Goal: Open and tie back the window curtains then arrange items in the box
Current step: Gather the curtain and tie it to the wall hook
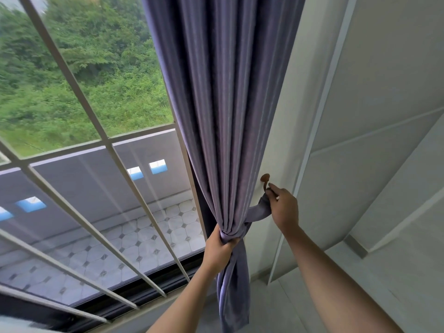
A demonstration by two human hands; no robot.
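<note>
A purple curtain (223,104) hangs gathered at the right side of the window. My left hand (219,248) grips the bunched curtain at its narrowest point. A matching purple tie-back band (258,211) wraps round that bunch and runs up to the right. My right hand (282,207) pinches the end of the band just below a small brown wall hook (265,179). Whether the band's loop sits on the hook is hidden by my fingers. No box is in view.
White window bars (108,150) cross the glass on the left, with a tiled balcony floor (144,239) and green trees beyond. A white wall (360,116) with panel seams fills the right side. A dark window track (153,282) runs along the sill.
</note>
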